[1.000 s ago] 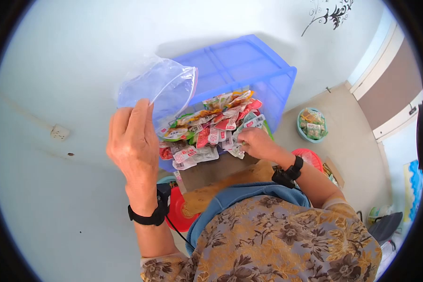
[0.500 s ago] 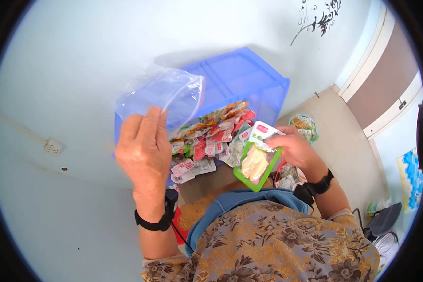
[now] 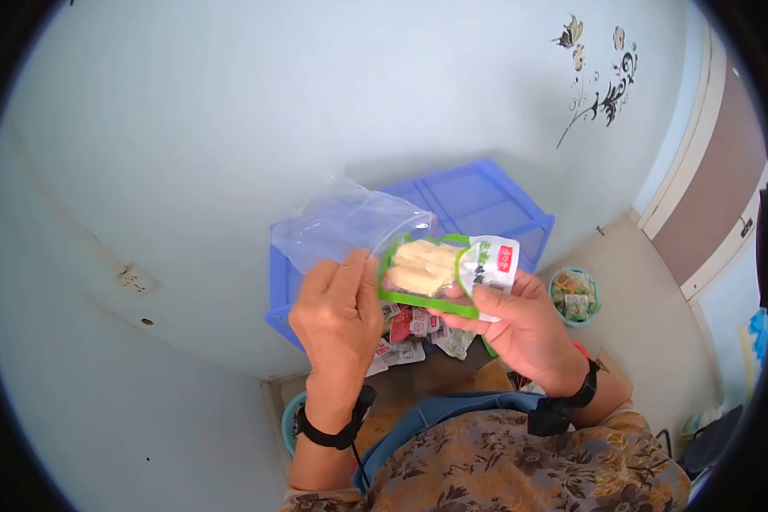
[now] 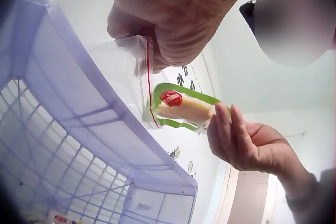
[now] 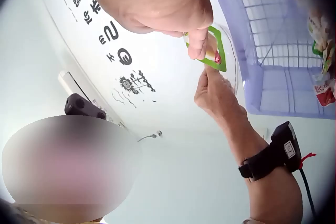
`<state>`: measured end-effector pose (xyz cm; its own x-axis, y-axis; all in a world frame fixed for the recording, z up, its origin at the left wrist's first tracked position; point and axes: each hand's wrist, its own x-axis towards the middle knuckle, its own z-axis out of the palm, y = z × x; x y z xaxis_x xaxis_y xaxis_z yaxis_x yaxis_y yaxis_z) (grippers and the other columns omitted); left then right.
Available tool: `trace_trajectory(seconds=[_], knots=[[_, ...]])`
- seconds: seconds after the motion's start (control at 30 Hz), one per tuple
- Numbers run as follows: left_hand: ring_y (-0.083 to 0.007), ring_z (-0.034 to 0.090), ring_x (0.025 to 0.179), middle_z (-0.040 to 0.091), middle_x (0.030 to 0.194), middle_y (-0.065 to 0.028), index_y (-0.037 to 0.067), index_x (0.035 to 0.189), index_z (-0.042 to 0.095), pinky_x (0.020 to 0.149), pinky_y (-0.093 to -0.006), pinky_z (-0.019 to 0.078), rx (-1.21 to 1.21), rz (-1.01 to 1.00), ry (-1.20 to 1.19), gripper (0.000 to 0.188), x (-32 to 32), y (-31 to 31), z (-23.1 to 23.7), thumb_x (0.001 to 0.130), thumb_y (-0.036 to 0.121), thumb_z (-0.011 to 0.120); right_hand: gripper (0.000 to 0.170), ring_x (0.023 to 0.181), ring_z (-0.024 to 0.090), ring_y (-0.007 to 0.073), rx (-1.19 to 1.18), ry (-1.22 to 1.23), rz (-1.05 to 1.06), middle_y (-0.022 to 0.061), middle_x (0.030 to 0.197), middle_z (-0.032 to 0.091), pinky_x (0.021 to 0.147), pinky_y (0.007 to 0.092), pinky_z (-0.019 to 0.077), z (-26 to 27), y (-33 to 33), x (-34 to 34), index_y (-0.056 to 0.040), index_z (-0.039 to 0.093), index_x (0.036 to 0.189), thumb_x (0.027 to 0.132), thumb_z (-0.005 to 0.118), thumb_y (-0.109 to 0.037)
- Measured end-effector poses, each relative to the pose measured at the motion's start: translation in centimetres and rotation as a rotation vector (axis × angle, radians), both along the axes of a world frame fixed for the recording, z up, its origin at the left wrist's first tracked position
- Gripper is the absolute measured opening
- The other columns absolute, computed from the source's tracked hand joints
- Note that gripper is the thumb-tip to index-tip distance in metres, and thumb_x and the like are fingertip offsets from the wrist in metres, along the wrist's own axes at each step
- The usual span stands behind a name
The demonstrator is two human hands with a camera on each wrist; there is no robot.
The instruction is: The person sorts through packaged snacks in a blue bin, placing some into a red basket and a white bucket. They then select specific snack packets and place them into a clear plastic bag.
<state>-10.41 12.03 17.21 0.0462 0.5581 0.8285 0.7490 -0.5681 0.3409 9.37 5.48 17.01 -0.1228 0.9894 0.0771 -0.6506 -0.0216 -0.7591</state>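
My left hand (image 3: 337,316) pinches a clear zip bag (image 3: 333,226) by the edge of its mouth, and the bag hangs away toward the wall. In the left wrist view, a red line runs along the zip bag's mouth (image 4: 149,71). My right hand (image 3: 529,337) grips the white end of a green-edged snack packet (image 3: 427,269), thumb on top. Pale, long pieces show through the packet's clear window. Its far end lies right at the bag's mouth, close to the left fingertips. The left wrist view shows the packet (image 4: 191,111) meeting the red line.
Behind the hands a blue plastic basket (image 3: 486,200) stands against the wall, its open side facing me. Several snack packets (image 3: 405,352) lie in its lower part. A light-blue basin (image 3: 578,323) with packets sits on the floor to the right, another basin (image 3: 288,427) at lower left.
My right hand has lifted the green-edged packet out from the pile and carried it left to the zip bag's mouth. My left hand keeps hold of the bag. The head view has tilted up.
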Motion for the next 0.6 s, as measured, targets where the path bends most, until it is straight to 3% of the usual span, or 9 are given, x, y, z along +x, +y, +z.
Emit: trace_trajectory(seconds=[0.23, 0.3, 0.43, 0.6], knots=[[-0.0257, 0.054, 0.059, 0.054, 0.068, -0.0087, 0.004, 0.098, 0.075, 0.053, -0.0368, 0.0445, 0.080, -0.036, 0.054, 0.021, 1.2, -0.2, -0.4, 0.077, 0.000, 0.075, 0.032, 0.120, 0.060, 0.0262, 0.014, 0.027, 0.034, 0.0130, 0.126, 0.061, 0.107, 0.0490, 0.0488, -1.9, 3.1, -3.7, 0.0033, 0.054, 0.129, 0.098, 0.058, -0.004], [-0.0253, 0.056, 0.061, 0.055, 0.069, -0.0074, 0.005, 0.098, 0.074, 0.054, -0.0362, 0.0469, 0.130, -0.058, 0.109, 0.023, 1.3, 0.1, -1.0, 0.075, 0.000, 0.076, 0.029, 0.117, 0.061, 0.0254, -0.106, 0.021, 0.177, 0.0131, 0.124, 0.062, 0.108, 0.0483, 0.0483, -2.2, 3.9, -3.7, 0.0051, 0.055, 0.126, 0.098, 0.058, -0.003], [-0.0237, 0.058, 0.063, 0.053, 0.068, -0.0058, 0.005, 0.096, 0.073, 0.054, -0.0354, 0.0474, 0.116, -0.042, 0.130, 0.023, 0.9, -0.5, -1.6, 0.073, 0.002, 0.078, 0.030, 0.109, 0.066, 0.0273, -0.171, -0.012, 0.262, 0.0154, 0.119, 0.064, 0.099, 0.0504, 0.0545, -1.6, 4.3, -2.3, 0.0072, 0.055, 0.124, 0.100, 0.054, -0.010], [-0.0230, 0.058, 0.062, 0.052, 0.068, -0.0054, 0.006, 0.096, 0.074, 0.053, -0.0355, 0.0469, 0.132, -0.028, 0.091, 0.024, 0.6, -0.5, -2.3, 0.073, 0.003, 0.078, 0.030, 0.106, 0.067, 0.0287, -0.094, -0.204, 0.133, 0.0171, 0.119, 0.064, 0.096, 0.0518, 0.0566, -1.3, 4.4, -2.3, 0.0078, 0.055, 0.125, 0.099, 0.053, -0.008]])
